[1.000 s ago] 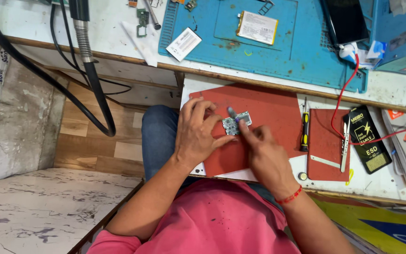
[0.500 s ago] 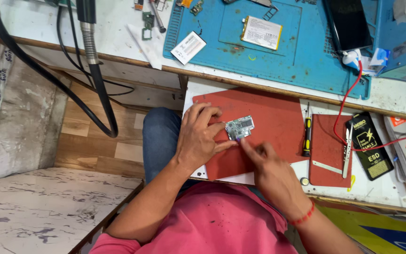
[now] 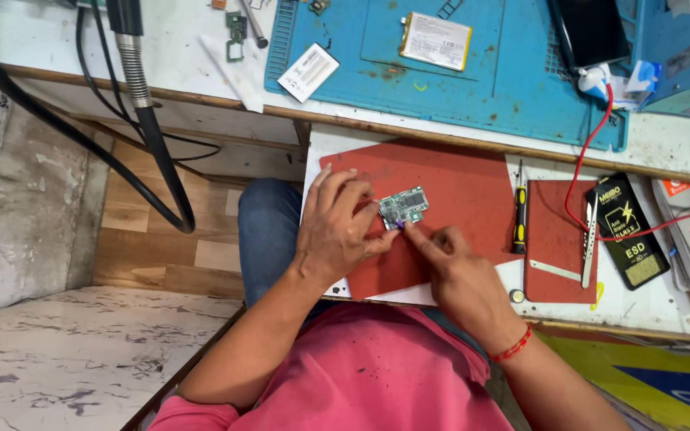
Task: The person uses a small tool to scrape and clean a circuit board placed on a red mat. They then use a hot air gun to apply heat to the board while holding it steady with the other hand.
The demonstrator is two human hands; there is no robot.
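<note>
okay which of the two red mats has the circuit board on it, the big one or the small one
The big red mat, in front of the person: the small circuit board sits there, under the left hand and right hand. The smaller red mat carries only tweezers.

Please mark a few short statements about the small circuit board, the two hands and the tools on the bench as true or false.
1. The left hand holds the small circuit board over the red mat. True.
2. The right hand grips the screwdriver. False: the black and yellow screwdriver lies untouched at the mat's right edge, while the right hand's fingertip meets the board's lower edge.
3. The metal tweezers lie on the smaller red pad, to the right of the screwdriver. True.
4. The flat battery lies on the red mat. False: it lies on the blue mat farther back.
5. A red cord is tied around the right wrist. True.
</note>
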